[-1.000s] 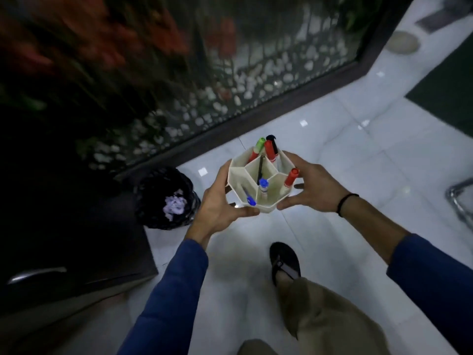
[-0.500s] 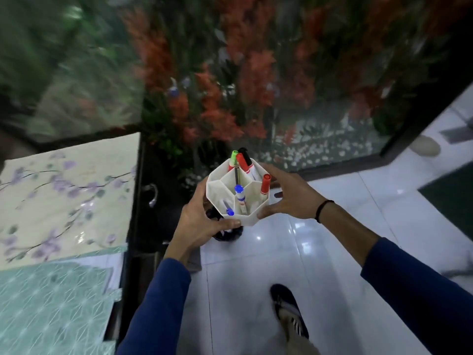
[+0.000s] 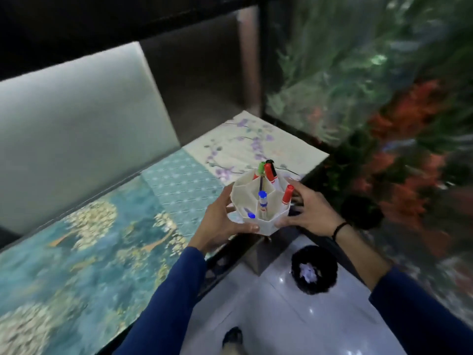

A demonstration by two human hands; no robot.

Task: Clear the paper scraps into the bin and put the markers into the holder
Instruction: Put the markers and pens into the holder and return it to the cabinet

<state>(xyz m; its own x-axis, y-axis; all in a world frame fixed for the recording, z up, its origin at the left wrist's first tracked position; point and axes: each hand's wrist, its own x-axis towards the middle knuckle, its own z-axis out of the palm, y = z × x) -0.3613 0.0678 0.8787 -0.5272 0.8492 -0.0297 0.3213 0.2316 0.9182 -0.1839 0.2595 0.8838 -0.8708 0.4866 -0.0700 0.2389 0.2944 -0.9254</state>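
White hexagonal marker holder [image 3: 261, 201], markers standing inside, was gripped by the left hand [image 3: 220, 226] and right hand [image 3: 307, 213], fingers curled around its sides, now swung from above the floor bin [image 3: 314, 270] to over the patterned table [image 3: 102, 226], ready for setting down

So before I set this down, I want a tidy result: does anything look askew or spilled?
Nothing spilled. The holder, held in the left hand and right hand, keeps its markers inside; they lean at varied angles. Scraps lie in the bin.
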